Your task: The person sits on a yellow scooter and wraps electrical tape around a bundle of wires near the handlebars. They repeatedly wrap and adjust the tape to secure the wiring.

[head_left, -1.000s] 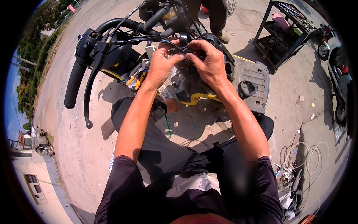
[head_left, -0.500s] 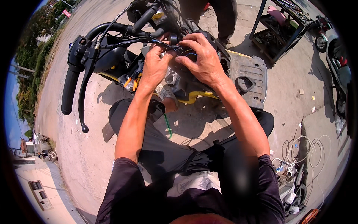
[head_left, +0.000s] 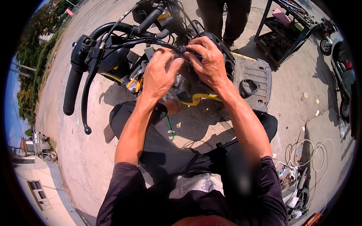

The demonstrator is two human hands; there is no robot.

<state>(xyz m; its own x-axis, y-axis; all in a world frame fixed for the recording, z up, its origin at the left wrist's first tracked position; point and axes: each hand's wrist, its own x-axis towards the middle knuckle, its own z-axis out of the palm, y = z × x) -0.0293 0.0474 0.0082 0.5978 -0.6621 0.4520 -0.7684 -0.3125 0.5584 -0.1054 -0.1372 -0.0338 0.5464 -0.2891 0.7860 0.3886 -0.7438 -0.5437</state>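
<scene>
A bundle of thin dark wires (head_left: 170, 46), with some blue among them, runs from the handlebar (head_left: 117, 27) of a partly stripped four-wheeler or similar vehicle to my hands. My right hand (head_left: 206, 62) pinches these wires between thumb and fingertips. Just left of it, my left hand (head_left: 161, 73) is closed with its fingers curled under, the thumb lying toward the right hand. What the left fingers hold is hidden behind the hand. Below the left hand, orange-tipped connectors or handles (head_left: 138, 83) sit by the yellow frame (head_left: 198, 98).
A black grip (head_left: 72, 92) and brake lever (head_left: 86, 94) jut out at left. A dark plastic rack (head_left: 258, 81) lies right of my hands. Beyond stand a person's legs (head_left: 223, 19) and a metal tool cart (head_left: 286, 34). Coiled pale hose (head_left: 307, 150) rests on the ground at right.
My left hand has drawn slightly nearer to me, with its thumb now apart from the wires. A round black part between my hands no longer shows. The other person's legs have shifted right.
</scene>
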